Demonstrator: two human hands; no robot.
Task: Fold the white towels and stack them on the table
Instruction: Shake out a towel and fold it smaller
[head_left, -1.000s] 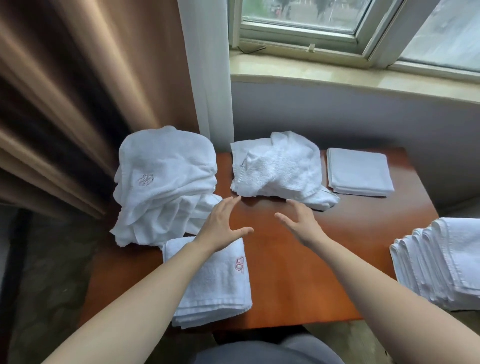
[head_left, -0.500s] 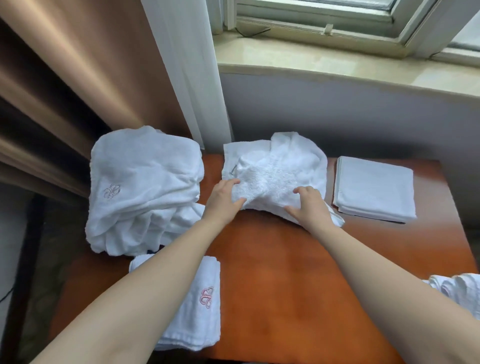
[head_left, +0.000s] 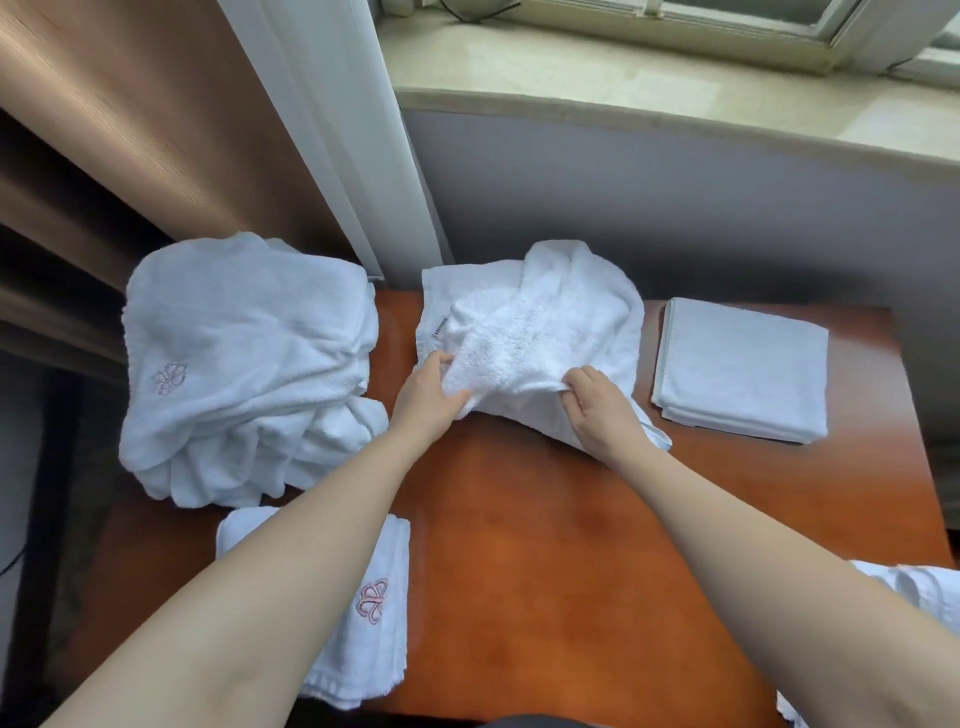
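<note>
Head view. Crumpled towel (head_left: 540, 332) lies at the far middle of the surface (head_left: 545, 545), heaped, with no clear long axis; its near hem runs roughly left to right. Both hands are on that hem. Left hand (head_left: 428, 397) pinches the hem's left end, fingers curled into the cloth. Right hand (head_left: 597, 410) pinches the right end, fingertips tucked under the edge. So each grip is narrow and holds the towel, one at each end of the same edge. Neither hand is clearly nearer; the bulk of the towel lies beyond both grips, toward the wall (head_left: 675, 197).

Judgement: the next move is a pull toward the body, to draw the towel onto the bare wood in front of it and spread it flat.

Relative to the towel: a folded towel (head_left: 743, 369) just right of it, apart. A big loose pile (head_left: 244, 364) to the left, near but not touching as far as I can tell. A folded towel with pink emblem (head_left: 363, 613) nearer and left, partly under the left forearm. More white cloth (head_left: 930, 592) at the near right edge, mostly out of view. Curtain (head_left: 156, 130) beyond the pile; sill (head_left: 649, 78) above the wall.
</note>
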